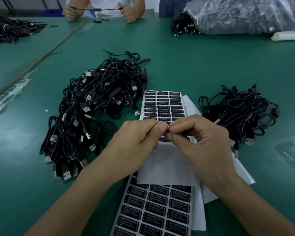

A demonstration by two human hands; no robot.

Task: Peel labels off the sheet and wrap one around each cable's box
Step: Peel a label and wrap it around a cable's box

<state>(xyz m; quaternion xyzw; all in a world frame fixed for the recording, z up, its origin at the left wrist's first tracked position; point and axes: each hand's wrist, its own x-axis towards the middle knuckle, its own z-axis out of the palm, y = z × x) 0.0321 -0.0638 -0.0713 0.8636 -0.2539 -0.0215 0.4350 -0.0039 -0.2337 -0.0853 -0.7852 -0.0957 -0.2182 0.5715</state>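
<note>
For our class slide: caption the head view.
Left hand and right hand pinch a cable box over label sheets between cable piles.

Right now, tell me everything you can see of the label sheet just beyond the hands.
The label sheet is white backing paper with three columns of black rectangular labels in white print, some reading LED CONTROLLER. It lies on the green table, partly over blank white sheets, beside the large cable pile. The left hand and right hand, pinching a small item, hide its near rows.
</note>
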